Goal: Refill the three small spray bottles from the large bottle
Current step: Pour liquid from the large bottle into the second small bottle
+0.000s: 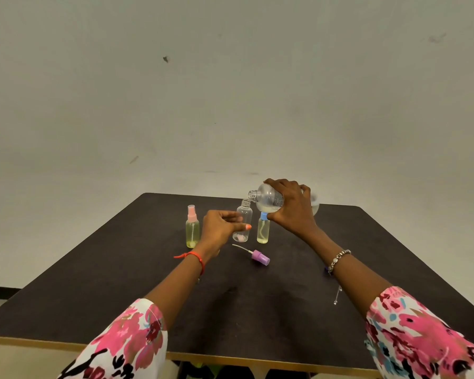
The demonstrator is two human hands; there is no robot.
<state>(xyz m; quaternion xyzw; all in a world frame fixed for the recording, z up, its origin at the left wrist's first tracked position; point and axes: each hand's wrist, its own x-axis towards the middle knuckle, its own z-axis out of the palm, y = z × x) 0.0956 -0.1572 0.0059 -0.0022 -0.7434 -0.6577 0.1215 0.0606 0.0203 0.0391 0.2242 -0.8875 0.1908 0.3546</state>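
Observation:
Three small spray bottles stand at the middle of the dark table [121, 283]. The pink-capped bottle [192, 228] on the left holds yellowish liquid. The middle bottle [243, 222] is uncapped and nearly empty, and my left hand [222, 228] grips its side. The blue-capped bottle [263, 229] on the right also holds yellowish liquid. My right hand [290, 206] holds the large clear bottle [267, 198] tilted on its side, its open mouth just above the middle bottle's neck. The purple spray cap [259, 257] with its tube lies on the table in front.
A small purple item [326, 268] shows beside my right wrist, mostly hidden. A plain wall rises behind the table's far edge. The table's light front edge [230, 359] is near me.

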